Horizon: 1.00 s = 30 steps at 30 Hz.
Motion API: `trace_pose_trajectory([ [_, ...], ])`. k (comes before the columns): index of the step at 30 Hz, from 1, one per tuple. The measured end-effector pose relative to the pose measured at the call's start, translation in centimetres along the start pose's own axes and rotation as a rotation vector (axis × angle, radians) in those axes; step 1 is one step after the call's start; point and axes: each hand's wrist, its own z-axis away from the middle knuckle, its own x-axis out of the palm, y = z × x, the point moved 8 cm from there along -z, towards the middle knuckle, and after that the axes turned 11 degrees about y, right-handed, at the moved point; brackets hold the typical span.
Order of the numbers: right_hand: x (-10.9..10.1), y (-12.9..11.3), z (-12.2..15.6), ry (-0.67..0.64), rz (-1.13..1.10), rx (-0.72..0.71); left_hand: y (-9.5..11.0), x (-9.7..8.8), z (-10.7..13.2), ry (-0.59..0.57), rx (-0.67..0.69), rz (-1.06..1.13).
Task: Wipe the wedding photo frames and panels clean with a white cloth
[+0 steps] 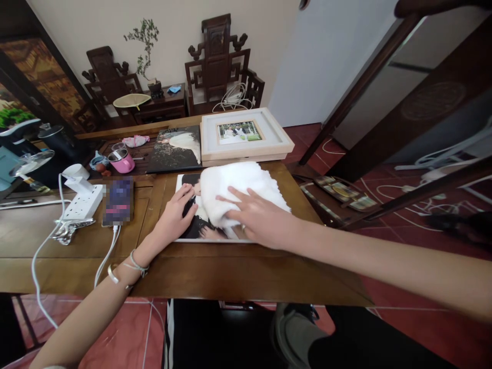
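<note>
A white cloth (242,179) lies bunched on top of a photo panel (196,228), which rests flat near the front edge of the wooden table (230,271). The panel's long axis runs left to right, roughly along that edge. The cloth's longer side also runs left to right, its ragged edge facing right.

The right hand (265,220) reaches in from the right, palm down on the cloth, fingers spread and pointing left and away; they press rather than clench, though some fingertips sink into the folds. The left hand (177,212) rests over the panel's left edge, fingers loosely extended away and to the right, grasping nothing visible.

The cloth and right hand hide much of the panel's right part, so its picture is only partly readable. The phone (118,200) has a pixelated screen. Both forearms are cut off by the picture's borders.
</note>
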Motion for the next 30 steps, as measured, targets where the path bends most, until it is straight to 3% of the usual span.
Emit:
trace_pose_trajectory([
  [4,-0.4,-3.3,1.6,-0.037,-0.031,-0.101,0.2,0.2,-0.1,-0.022,0.021,0.005],
  [7,-0.9,-3.6,2.0,-0.041,-0.053,-0.116,0.4,0.3,-0.2,-0.036,0.023,-0.001],
  [16,-0.9,1.5,1.0,0.079,-0.002,-0.040,0.3,0.0,-0.1,-0.011,-0.009,0.000],
  [21,-0.5,3.7,1.0,0.074,0.037,0.045,0.4,-0.1,0.0,-0.011,-0.017,-0.007],
  [30,-0.6,-0.3,3.2,0.040,0.063,-0.002,0.5,-0.1,0.0,-0.020,-0.021,-0.015],
])
